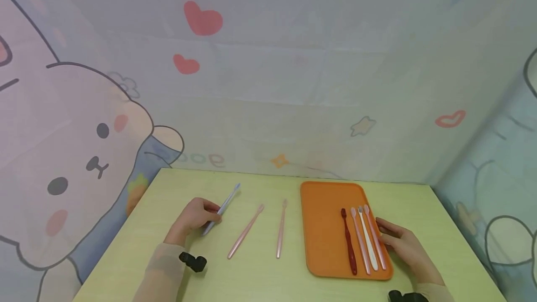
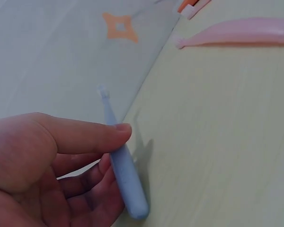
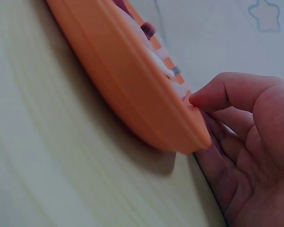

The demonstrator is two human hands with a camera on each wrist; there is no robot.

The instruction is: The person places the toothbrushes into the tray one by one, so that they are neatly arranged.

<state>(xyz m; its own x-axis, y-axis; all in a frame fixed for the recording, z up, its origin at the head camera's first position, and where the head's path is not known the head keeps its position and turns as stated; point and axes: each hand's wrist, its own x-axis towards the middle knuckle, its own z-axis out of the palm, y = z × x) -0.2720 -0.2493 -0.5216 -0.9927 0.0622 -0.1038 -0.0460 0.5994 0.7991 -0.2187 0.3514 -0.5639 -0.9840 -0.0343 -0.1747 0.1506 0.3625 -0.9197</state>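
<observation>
Left of two pink toothbrushes [image 1: 244,236], one pale-blue toothbrush [image 2: 128,183], smooth, round-ended.

One worktop [image 1: 247,285] fills the lower part of the frame, with one orange tray [image 1: 325,227] at lower right. Toothbrushes number seven: four on the tray, three off it. The tray's four are one red toothbrush [image 1: 349,241], one white toothbrush [image 1: 368,241], one inner pink toothbrush [image 1: 361,241] and one outer pink toothbrush [image 1: 376,241]. Off the tray, two more pink toothbrushes [image 1: 242,236] lie at lower centre, and one blue toothbrush [image 1: 227,200] is left of them. By colour: four pink, one each of red, white and blue. Two solid red hearts [image 1: 203,18] appear at upper left of centre, one outlined heart [image 1: 440,121] at right.
</observation>
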